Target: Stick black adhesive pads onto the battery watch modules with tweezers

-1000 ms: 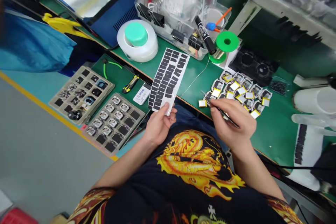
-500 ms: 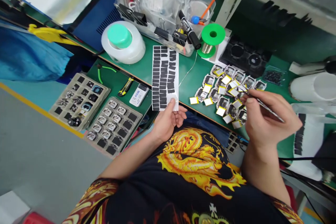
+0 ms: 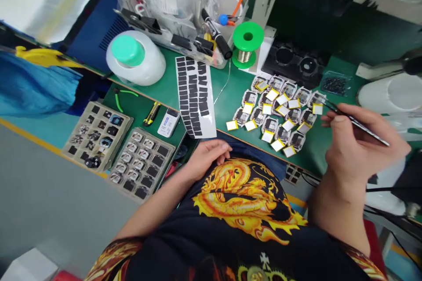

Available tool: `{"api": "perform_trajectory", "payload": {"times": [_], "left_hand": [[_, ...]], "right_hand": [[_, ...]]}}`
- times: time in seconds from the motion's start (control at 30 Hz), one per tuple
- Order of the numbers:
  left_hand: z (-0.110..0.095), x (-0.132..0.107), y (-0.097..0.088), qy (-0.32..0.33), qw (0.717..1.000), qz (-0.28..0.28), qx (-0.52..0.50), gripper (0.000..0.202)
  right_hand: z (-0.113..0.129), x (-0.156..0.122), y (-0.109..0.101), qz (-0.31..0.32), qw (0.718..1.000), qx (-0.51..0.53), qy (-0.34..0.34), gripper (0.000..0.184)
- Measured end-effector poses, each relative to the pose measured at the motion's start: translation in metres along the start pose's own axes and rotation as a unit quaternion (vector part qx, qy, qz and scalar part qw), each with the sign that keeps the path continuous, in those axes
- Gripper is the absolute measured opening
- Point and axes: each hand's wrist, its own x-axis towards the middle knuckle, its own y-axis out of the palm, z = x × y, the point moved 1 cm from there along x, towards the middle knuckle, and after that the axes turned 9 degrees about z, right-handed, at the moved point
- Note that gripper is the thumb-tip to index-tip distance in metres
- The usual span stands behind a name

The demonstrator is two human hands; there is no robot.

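Tweezers (image 3: pixel 364 128): While your right hand (image 3: pixel 361 145) grips their shank between thumb and fingers, the tips reach the upper-right end of the cluster of watch casings; you cannot tell from here whether they touch or pinch anything.
Watch casings (image 3: pixel 270 125): They lie close together on the green worktop (image 3: pixel 318 147), just left of your right hand, many with a white, yellow-edged pad (image 3: pixel 232 125) at the side or on top.
Sticker sheet (image 3: pixel 207 125): White with columns of black pieces, it lies to the left of the casings, its lower end reaching past the worktop's front edge.
Left hand (image 3: pixel 207 156): Yours is loosely curled in front of your shirt (image 3: pixel 244 197), released, just below the sheet's lower end; whether skin meets paper is unclear.
Wire spool (image 3: pixel 248 37): Green-flanged, it stands behind the casings, a strand trailing from it towards the sheet.
Clear bin (image 3: pixel 198 52): Beyond the sheet, it holds binder clips (image 3: pixel 180 41) and bags, a black marker (image 3: pixel 216 34) leaning at its corner.
White bottle (image 3: pixel 151 66): It stands left of the sheet, teal-capped.
Lower surface: On your left are a yellow box cutter (image 3: pixel 151 114), green-handled cutters (image 3: pixel 128 92) and two compartment trays (image 3: pixel 170 145).
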Motion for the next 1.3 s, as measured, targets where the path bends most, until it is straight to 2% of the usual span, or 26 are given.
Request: {"api": "perform_trajectory", "payload": {"times": [0.07,0.1,0.17,0.27,0.37,0.47,0.53,0.63,0.73,0.87,1.3], "left_hand": [[-0.011,-0.010,0.005,0.007,0.993,0.038,0.109,0.039],[-0.020,-0.014,0.009,0.031,0.980,0.064,0.186,0.035],[-0.041,-0.019,0.022,0.097,0.943,0.115,0.298,0.026],[-0.075,-0.014,0.048,0.227,0.881,0.156,0.386,0.006],[-0.099,0.009,0.078,0.324,0.797,0.141,0.489,0.008],[-0.110,0.045,0.104,0.377,0.703,0.127,0.589,0.012],[-0.111,0.069,0.119,0.385,0.647,0.128,0.645,0.020],[-0.108,0.098,0.137,0.365,0.595,0.134,0.704,0.029],[-0.105,0.115,0.150,0.338,0.563,0.144,0.740,0.034],[-0.106,0.126,0.156,0.313,0.537,0.159,0.767,0.037],[-0.117,0.140,0.154,0.319,0.493,0.196,0.785,0.035]], "right_hand": [[-0.005,0.007,-0.007,0.000,0.998,0.061,-0.011,0.020],[-0.009,0.010,-0.012,0.001,0.997,0.078,-0.008,0.019],[-0.017,0.014,-0.023,0.005,0.997,0.079,0.008,0.016],[-0.029,0.015,-0.035,0.029,0.999,0.040,0.013,0.013],[-0.036,0.012,-0.039,0.047,0.999,0.013,-0.009,0.012],[-0.040,0.009,-0.036,0.055,0.998,0.004,-0.032,0.012],[-0.042,0.009,-0.033,0.065,0.997,0.006,-0.030,0.013],[-0.045,0.008,-0.031,0.090,0.996,0.021,-0.015,0.017],[-0.043,0.008,-0.030,0.116,0.993,0.020,-0.013,0.020],[-0.038,0.009,-0.031,0.144,0.989,-0.001,-0.019,0.021],[-0.027,0.018,-0.033,0.183,0.981,-0.051,-0.041,0.019]]}}
